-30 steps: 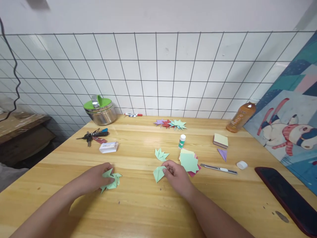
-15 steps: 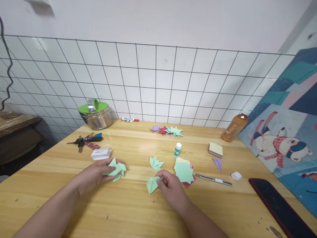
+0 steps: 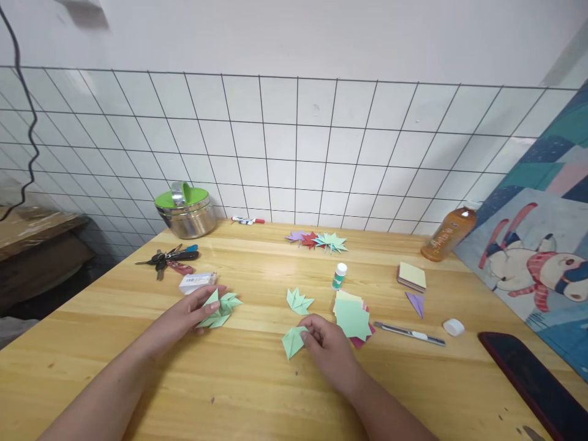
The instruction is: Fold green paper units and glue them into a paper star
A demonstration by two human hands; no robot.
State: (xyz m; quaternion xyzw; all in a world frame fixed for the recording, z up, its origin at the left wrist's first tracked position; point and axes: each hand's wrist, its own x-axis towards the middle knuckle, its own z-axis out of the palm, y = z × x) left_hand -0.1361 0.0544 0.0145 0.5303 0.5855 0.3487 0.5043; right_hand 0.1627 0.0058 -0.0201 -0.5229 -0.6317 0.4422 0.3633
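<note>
My left hand [image 3: 195, 313] is closed on folded green paper pieces [image 3: 225, 308], with the thumb across them; their pointed tips stick out to the right. My right hand [image 3: 328, 346] pinches a small folded green paper piece [image 3: 293, 342] between thumb and fingertips, low over the table. Just beyond it lies another folded green paper leaf [image 3: 299, 301], touched by neither hand. A stack of square coloured paper sheets [image 3: 353, 317], green on top, sits right of my right hand. The green and white glue stick [image 3: 339, 277] stands upright behind that stack.
A white box [image 3: 197, 282] lies beyond my left hand, near keys and folding tools [image 3: 168, 260]. On the right are a utility knife [image 3: 408, 333], a white cap [image 3: 454, 327], a purple folded paper [image 3: 416, 304], a phone [image 3: 533, 386] and a bottle [image 3: 450, 234]. Paper stars [image 3: 316, 240] lie along the back.
The whole view has shifted, so things appear further right. In my left hand the green pieces have turned and show more spread points. My right hand keeps its pinch on the green piece.
</note>
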